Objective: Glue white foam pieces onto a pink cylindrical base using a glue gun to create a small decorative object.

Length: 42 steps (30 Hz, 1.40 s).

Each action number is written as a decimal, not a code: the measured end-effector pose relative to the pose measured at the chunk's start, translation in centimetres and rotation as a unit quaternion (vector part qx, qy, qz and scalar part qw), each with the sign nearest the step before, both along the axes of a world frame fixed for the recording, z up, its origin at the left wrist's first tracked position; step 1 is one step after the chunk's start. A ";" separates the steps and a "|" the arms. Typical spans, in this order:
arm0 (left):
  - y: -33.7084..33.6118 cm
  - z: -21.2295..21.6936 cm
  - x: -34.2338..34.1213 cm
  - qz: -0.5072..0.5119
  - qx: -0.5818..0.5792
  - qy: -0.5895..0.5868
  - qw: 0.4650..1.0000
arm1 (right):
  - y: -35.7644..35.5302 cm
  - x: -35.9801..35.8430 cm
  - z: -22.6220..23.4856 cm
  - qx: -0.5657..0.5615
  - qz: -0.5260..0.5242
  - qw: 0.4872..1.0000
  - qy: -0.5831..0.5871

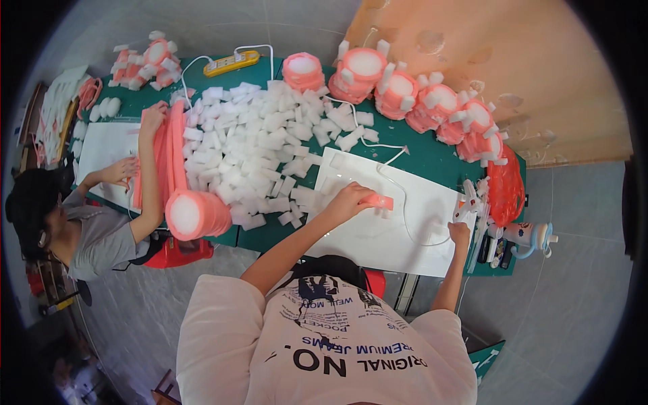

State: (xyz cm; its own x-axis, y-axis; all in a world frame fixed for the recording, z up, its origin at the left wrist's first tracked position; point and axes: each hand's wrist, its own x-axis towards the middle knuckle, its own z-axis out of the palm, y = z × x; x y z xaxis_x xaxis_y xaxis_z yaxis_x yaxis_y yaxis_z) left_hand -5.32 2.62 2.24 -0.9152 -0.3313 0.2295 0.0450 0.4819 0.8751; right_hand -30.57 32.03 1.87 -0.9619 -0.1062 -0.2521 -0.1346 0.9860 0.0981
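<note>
Over the white board point(418, 253) in front of me, my left hand point(351, 202) pinches a short pink foam strip point(379, 202) between thumb and fingers. A small white piece shows at the strip's near edge; whether it is attached, I cannot tell. My right hand point(460, 233), at the board's right side, is closed round the handle of a white glue gun point(466, 204). The gun points away from me, apart from the strip, and its white cord point(403, 192) loops across the board. White foam blocks point(250, 148) lie heaped left of the board.
Pink foam rings with white centres point(361, 64) stand stacked along the far edge. A red plastic bag point(506, 185) and a tumbler point(530, 233) are at the right. A yellow power strip point(231, 63) lies far left. A co-worker point(101, 236) handles long pink strips point(177, 145) at the left.
</note>
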 end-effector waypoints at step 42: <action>1.7 0.4 0.5 0.053 -0.014 0.026 0.998 | -26.2 23.1 12.2 -0.559 0.351 0.721 -0.210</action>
